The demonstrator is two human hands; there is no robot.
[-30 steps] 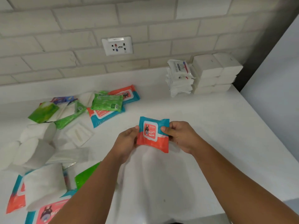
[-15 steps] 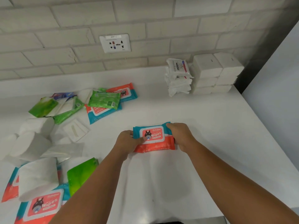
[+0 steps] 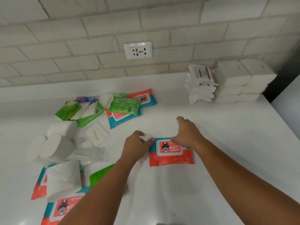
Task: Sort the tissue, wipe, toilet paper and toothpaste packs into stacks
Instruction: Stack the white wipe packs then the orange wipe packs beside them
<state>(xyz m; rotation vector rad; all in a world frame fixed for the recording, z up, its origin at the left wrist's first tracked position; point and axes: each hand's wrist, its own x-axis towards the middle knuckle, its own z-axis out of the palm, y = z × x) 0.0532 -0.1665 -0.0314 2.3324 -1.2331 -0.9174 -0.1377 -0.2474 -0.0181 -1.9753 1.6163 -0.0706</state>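
Note:
A red and blue wipes pack (image 3: 171,152) lies flat, label up, on the white counter (image 3: 227,143) in front of me. My left hand (image 3: 138,143) sits at its left edge, fingers loosely curled, one fingertip by the pack's top left corner. My right hand (image 3: 186,132) hovers over the pack's upper right edge with relaxed fingers, gripping nothing. To the left is a mixed pile: green packs (image 3: 124,103), more red and blue wipes packs (image 3: 120,118), toilet paper rolls (image 3: 56,148) and a blue and purple pack (image 3: 84,99).
At the back right, a stack of white wipe packs (image 3: 200,85) stands beside stacks of white tissue packs (image 3: 240,82), against the brick wall. A wall socket (image 3: 138,50) is above the counter. The counter's right edge drops off near a dark gap (image 3: 282,78).
Both hands lowered the wipes pack from a tilted hold onto the counter and let go. My right hand has lifted off toward the back.

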